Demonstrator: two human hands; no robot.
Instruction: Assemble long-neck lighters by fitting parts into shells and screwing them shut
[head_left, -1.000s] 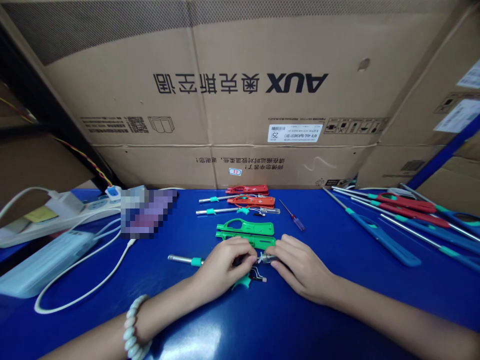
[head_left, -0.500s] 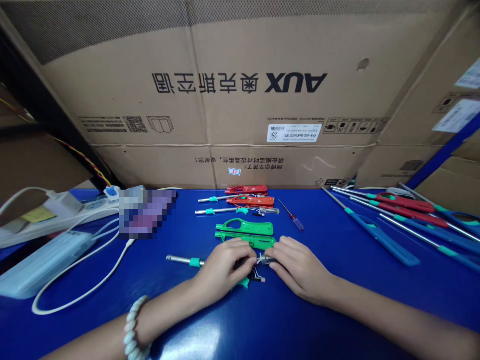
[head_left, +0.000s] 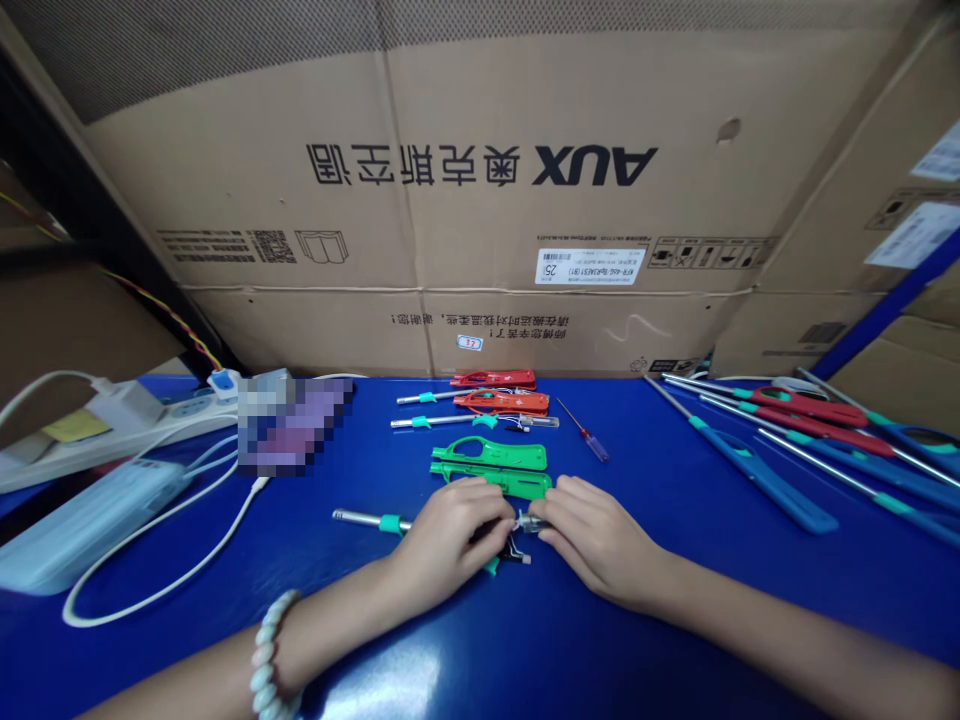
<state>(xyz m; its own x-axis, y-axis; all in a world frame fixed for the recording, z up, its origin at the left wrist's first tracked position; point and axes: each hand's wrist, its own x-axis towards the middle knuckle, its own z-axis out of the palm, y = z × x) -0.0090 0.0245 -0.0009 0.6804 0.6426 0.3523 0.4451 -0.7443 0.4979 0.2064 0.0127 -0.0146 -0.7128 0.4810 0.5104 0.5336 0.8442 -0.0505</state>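
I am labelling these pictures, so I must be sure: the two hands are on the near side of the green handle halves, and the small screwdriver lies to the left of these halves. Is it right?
Left is wrong: in the head view, the small screwdriver lies to the right of the green handle halves. The left hand and right hand are on their near side.

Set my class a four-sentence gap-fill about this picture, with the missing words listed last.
The beaded bracelet is on the person's ____ arm.
The handle halves nearest the left hand are coloured ____.
The screwdriver lies ____ the right hand and the cardboard.
The table is coloured ____.
Missing words: left; green; between; blue.
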